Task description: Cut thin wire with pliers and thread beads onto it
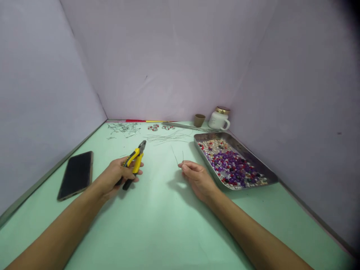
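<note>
Gripping metal-tipped, yellow-and-black pliers (137,161) in the left hand (123,173), pinching fine, V-splayed wire (174,155) in the right hand (197,178)

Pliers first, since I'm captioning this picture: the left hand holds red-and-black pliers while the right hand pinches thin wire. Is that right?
Not quite: the pliers are yellow and black, not red and black, as the head view shows. The left hand does hold them, and the right hand pinches thin wire.

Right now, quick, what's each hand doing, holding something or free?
Left hand: closed around the yellow-and-black pliers.
Right hand: fingertips pinched shut on thin wire; one bent piece or two, can't tell.
</note>
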### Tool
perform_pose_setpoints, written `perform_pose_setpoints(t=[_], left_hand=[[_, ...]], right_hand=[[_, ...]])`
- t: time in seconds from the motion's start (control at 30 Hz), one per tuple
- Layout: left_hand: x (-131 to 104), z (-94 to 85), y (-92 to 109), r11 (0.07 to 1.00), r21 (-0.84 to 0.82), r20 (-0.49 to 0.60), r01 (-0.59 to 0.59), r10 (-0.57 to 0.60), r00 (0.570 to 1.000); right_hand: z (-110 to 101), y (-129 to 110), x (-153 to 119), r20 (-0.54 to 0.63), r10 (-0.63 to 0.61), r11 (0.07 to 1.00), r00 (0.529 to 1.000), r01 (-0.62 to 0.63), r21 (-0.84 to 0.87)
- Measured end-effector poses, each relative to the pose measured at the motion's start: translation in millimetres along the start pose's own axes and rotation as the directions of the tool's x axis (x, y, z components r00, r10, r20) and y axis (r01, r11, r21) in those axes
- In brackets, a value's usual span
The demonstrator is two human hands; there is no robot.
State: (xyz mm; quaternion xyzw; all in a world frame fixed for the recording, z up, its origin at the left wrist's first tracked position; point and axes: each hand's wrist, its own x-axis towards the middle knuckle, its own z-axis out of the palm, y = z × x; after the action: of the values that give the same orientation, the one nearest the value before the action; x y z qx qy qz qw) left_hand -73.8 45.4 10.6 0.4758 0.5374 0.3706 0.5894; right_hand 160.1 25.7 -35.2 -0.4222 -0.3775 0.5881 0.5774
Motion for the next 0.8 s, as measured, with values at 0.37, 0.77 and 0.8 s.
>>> perform_pose_setpoints(t=[0.37, 0.77, 0.8], left_hand=[[-19, 19.4, -3, 0.991, -0.090, 0.316, 0.096, -0.063, 0.947], [-31, 36.5, -4, 0.969, -0.091, 0.500, 0.228, -0.154, 0.852], [-32, 36.9, -3, 0.970, -0.090, 0.500, 0.226, -0.153, 0.852]], right_hand=[[-4, -4, 6, -0.146, -0.002, 0.967, 0.989, 0.039, 0.252], [-3, 8, 6, -0.249, -0.199, 0.969, 0.948, 0.229, 0.097], [-3, 9, 5, -0.241, -0.213, 0.970, 0.947, 0.235, 0.067]])
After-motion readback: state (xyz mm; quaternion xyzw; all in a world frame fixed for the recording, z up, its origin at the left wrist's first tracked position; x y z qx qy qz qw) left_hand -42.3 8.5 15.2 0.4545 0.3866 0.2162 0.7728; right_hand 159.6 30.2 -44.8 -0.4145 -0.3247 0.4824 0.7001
